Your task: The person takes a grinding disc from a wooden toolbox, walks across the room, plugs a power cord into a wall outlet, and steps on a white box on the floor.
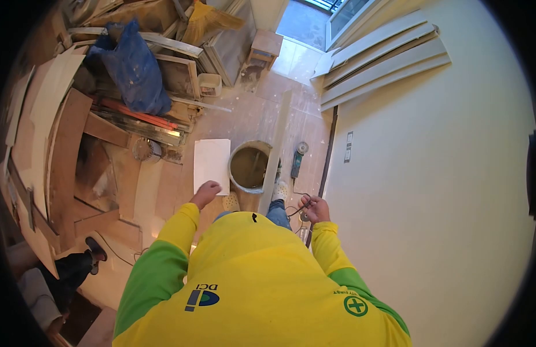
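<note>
My right hand [315,209] is closed around a dark power cord [291,211], which loops down beside my leg. An angle grinder [297,162] lies on the floor ahead of that hand, by the wall. My left hand [206,194], fingers curled, is over the lower left edge of a white rectangular panel [212,162]; I see nothing in its grasp, and cannot tell whether it touches the panel. Between the panel and the grinder stands a bucket [234,184] of murky liquid. A long pale strip [274,165] extends past the bucket's right side.
Boards, frames and a blue bag [135,72] are piled at the left. Long panels [386,63] lean on the right wall [430,168] near an open door [343,26]. A wooden stool [265,47] stands at the back. Another person's foot [96,251] shows at lower left.
</note>
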Demonstrator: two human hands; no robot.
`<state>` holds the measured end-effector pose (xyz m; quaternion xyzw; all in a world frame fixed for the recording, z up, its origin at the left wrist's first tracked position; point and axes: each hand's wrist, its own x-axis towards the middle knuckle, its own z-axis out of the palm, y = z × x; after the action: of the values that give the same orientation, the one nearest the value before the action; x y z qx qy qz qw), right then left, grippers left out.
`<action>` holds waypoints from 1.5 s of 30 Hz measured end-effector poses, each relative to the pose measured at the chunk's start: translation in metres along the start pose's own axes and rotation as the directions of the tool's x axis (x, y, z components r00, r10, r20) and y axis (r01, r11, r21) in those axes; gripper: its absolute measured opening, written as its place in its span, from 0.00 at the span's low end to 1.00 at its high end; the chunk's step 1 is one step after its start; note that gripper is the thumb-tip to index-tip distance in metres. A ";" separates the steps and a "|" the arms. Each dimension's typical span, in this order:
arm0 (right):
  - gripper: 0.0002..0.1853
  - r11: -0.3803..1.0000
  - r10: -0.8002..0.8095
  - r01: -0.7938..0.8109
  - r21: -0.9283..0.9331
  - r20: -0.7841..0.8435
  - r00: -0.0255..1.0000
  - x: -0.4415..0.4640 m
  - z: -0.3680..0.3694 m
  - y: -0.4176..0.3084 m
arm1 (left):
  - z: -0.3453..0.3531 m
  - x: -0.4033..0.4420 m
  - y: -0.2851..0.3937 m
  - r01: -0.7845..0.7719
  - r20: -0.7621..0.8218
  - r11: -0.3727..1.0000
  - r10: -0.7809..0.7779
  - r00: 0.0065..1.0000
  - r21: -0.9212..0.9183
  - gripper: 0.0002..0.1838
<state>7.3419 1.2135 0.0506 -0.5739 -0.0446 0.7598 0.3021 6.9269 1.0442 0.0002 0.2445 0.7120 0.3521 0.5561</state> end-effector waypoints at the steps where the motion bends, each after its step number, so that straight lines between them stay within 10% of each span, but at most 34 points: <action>1: 0.13 1.000 -0.002 0.002 -0.009 -0.031 1.000 -0.003 0.012 0.001 | 0.010 -0.004 0.027 -0.031 0.098 0.997 0.024 0.995 0.077 0.16; 8: 0.17 0.999 0.042 -0.041 0.013 -0.074 0.996 0.003 0.067 0.016 | 0.132 0.012 0.095 -0.441 0.526 0.793 0.183 0.830 0.420 0.30; 11: 0.19 0.997 0.055 -0.052 0.054 -0.065 0.996 0.006 0.079 0.022 | 0.178 -0.001 0.105 -0.342 0.469 0.872 0.153 0.870 0.350 0.31; 13: 0.20 0.996 0.039 -0.032 0.084 -0.083 0.996 -0.004 0.092 0.023 | 0.200 0.002 0.104 0.070 0.555 0.987 0.023 0.831 -0.147 0.29; 19: 0.19 0.996 0.032 -0.027 0.090 -0.048 0.998 0.002 0.071 0.031 | 0.208 0.006 0.107 0.249 0.645 0.965 -0.139 0.752 -0.083 0.28; 20: 0.24 0.981 -0.083 0.077 -0.177 -0.027 0.996 -0.001 0.065 0.034 | 0.210 0.003 0.112 0.249 0.648 0.966 -0.144 0.748 -0.072 0.28; 21: 0.30 0.885 -0.187 0.178 -0.429 0.022 0.982 -0.006 0.060 0.036 | 0.213 -0.002 0.120 0.359 0.583 0.910 -0.180 0.793 -0.207 0.29; 25: 0.28 0.909 -0.062 0.170 -0.381 0.281 0.958 -0.042 0.052 0.049 | 0.220 0.018 0.139 0.349 0.376 0.801 -0.168 0.911 -0.486 0.32; 27: 0.23 0.301 -0.011 0.122 -0.946 0.125 0.992 -0.059 0.025 0.055 | 0.212 0.036 0.154 0.261 0.239 0.807 -0.154 0.959 -0.530 0.33; 29: 0.22 0.116 -0.288 0.327 -0.938 0.284 0.915 -0.060 -0.024 0.076 | 0.198 0.062 0.157 0.220 0.196 0.801 -0.131 0.972 -0.557 0.32; 35: 0.22 0.068 -0.619 -0.018 -0.997 -0.057 0.784 -0.089 -0.175 0.085 | 0.160 0.100 0.153 0.208 0.050 0.752 -0.228 0.972 -0.626 0.28; 45: 0.24 0.326 -0.702 -0.448 -0.832 -0.531 0.475 -0.194 -0.269 0.065 | 0.132 0.127 0.099 0.198 0.063 0.691 -0.216 0.974 -0.695 0.24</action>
<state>7.5881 0.9863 0.0964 -0.9180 -0.3681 0.1428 -0.0370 7.0163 1.2307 -0.0194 -0.0688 0.5563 0.5320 0.6347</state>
